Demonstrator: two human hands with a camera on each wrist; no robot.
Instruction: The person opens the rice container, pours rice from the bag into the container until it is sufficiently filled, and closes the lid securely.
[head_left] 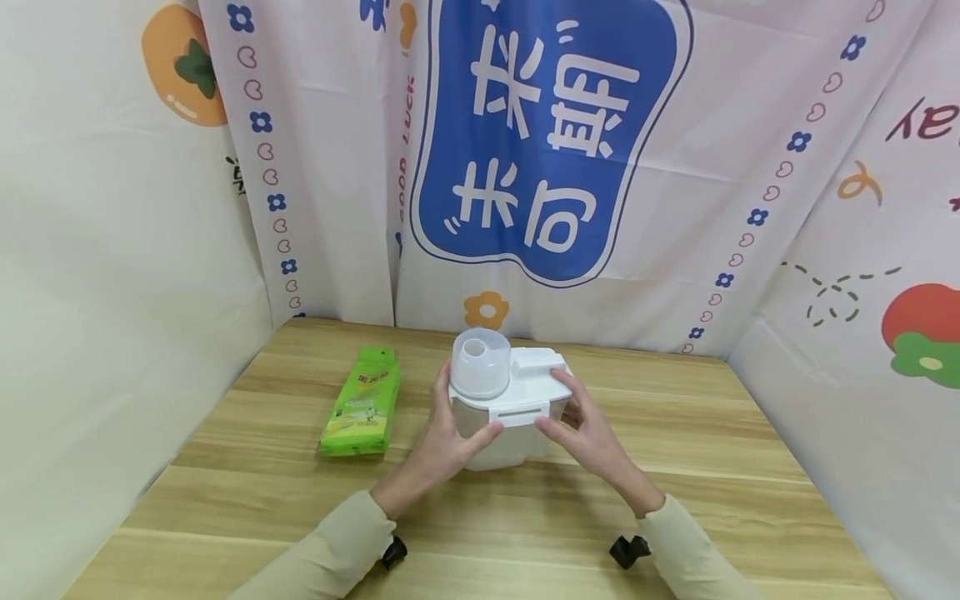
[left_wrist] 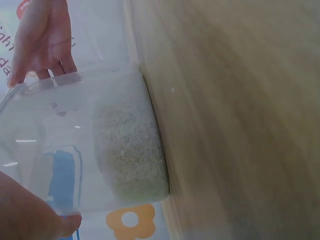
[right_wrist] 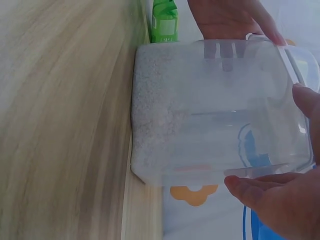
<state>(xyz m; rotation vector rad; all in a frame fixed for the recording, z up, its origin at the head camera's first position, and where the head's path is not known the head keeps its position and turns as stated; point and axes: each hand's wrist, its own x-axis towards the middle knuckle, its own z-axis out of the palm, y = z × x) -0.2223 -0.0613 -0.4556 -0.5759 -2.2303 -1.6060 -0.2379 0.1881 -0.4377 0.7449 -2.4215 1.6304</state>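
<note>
A clear plastic rice container [head_left: 502,454] stands upright on the table, its white lid [head_left: 536,387] on. A translucent measuring cup [head_left: 480,371] sits upside down on the lid's left part, beside a raised white ridge. My left hand [head_left: 442,437] grips the container's left side, thumb at the front latch [head_left: 517,414]. On the opposite side my right hand [head_left: 592,437] holds it, thumb by the latch's right end and fingers at the lid's edge. White grains [right_wrist: 155,110] that look like rice fill the bottom part, seen in both wrist views.
Left of the container lies a bright green packet [head_left: 363,408] on the wooden table [head_left: 675,517]. Printed cloth walls [head_left: 337,167] enclose the table at the back and both sides. A black wrist device [head_left: 393,552] shows at each sleeve.
</note>
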